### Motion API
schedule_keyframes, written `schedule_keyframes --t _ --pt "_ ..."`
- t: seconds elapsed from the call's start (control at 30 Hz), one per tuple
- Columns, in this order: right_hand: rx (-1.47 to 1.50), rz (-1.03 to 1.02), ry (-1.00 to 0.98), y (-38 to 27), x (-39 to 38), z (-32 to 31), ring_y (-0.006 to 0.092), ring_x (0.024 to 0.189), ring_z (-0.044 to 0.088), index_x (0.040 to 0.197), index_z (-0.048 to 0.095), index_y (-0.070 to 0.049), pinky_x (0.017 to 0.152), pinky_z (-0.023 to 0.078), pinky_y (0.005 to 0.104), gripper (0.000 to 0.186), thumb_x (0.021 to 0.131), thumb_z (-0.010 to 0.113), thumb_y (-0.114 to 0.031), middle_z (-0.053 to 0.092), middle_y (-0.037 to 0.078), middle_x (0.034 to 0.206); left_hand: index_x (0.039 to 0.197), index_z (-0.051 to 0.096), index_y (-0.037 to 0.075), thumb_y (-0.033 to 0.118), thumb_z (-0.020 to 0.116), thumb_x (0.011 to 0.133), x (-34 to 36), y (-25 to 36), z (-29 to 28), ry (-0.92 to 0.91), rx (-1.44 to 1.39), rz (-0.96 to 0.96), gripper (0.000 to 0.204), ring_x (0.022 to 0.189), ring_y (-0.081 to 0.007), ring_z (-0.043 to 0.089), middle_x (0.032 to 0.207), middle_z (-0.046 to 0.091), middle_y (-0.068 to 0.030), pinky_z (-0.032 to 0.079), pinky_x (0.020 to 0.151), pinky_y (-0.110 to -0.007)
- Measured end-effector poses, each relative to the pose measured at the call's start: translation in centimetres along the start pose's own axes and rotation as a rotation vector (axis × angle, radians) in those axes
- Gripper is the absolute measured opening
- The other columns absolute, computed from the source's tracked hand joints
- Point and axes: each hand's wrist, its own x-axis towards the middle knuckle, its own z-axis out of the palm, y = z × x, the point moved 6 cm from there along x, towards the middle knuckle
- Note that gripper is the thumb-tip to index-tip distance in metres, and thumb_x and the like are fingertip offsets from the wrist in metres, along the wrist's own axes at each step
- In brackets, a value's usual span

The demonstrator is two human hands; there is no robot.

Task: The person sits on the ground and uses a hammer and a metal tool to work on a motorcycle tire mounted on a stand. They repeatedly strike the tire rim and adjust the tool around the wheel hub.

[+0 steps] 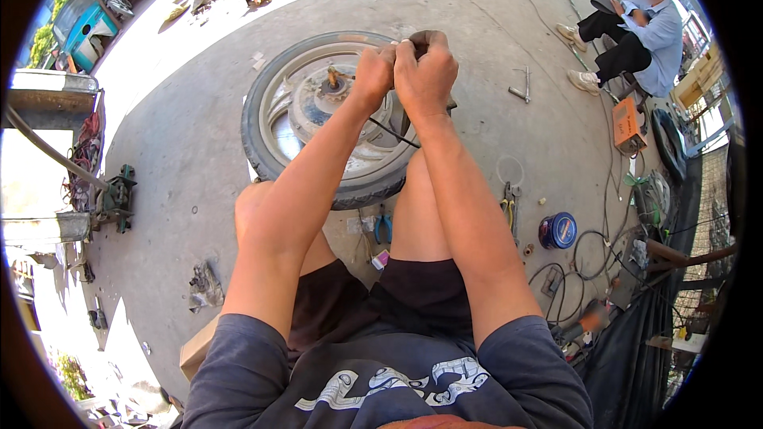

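A wheel with a black tyre [259, 131] and a pale hub [311, 103] lies flat on the concrete in front of me, a brass-coloured axle end sticking up at its middle. Over the wheel's far right part, my left hand [375, 79] and my right hand [426, 73] meet, both closed with fingertips pressed together. Whatever is pinched between them is hidden by the fingers and too small to make out. A black cable [393, 133] runs from the hub area and passes below my right wrist. My knees flank the near side of the tyre.
Blue-handled pliers [383, 226], yellow-handled pliers [509, 205], a metal T-shaped wrench [521, 89] and a blue jar [558, 230] lie around me. A seated person [648, 40] is at the far right, near an orange box [628, 127] and loose cables. A green vise [118, 197] stands left.
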Motion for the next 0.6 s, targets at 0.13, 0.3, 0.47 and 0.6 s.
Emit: schedule_keyframes --t 0.13,0.3,0.47,0.6 --pt "0.004 -0.011 -0.005 -0.9 -0.1 0.0 0.0381 0.071 0.069 0.088 0.062 0.001 0.07 0.054 0.0455 0.016 0.082 0.07 -0.012 0.07 0.018 0.076 0.098 0.071 -0.005 0.033 0.048 0.108 -1.4 0.7 -0.3 0.087 -0.11 -0.063 0.046 0.074 -0.0134 0.058 0.083 0.067 -0.0077 0.047 0.065 -0.032" --pt "0.004 0.015 -0.023 -1.4 -0.2 -0.1 0.0376 0.071 0.069 0.089 0.063 0.002 0.07 0.054 0.0452 0.017 0.082 0.07 -0.011 0.07 0.018 0.076 0.107 0.069 -0.006 0.031 0.045 0.11 -2.6 2.5 -0.2 0.023 -0.172 -0.112 0.045 0.087 -0.0139 0.061 0.095 0.07 -0.0088 0.05 0.079 -0.033" --pt "0.022 -0.003 0.015 -1.7 -0.4 -0.3 0.0363 0.071 0.07 0.09 0.063 0.003 0.069 0.055 0.0438 0.015 0.083 0.066 -0.01 0.07 0.018 0.076 0.107 0.069 -0.005 0.028 0.046 0.108 -2.8 3.3 0.7 -0.026 -0.032 -0.069 0.04 0.095 -0.0147 0.061 0.101 0.071 -0.0131 0.05 0.086 -0.033" --pt "0.05 0.004 0.07 -1.7 -0.9 -0.5 0.0352 0.069 0.07 0.09 0.063 0.004 0.068 0.055 0.0426 0.015 0.084 0.065 -0.01 0.07 0.018 0.075 0.093 0.065 -0.002 0.027 0.047 0.106 -3.4 5.3 -0.5 0.057 -0.081 -0.042 0.037 0.078 -0.0141 0.056 0.084 0.064 -0.0084 0.046 0.071 -0.032"
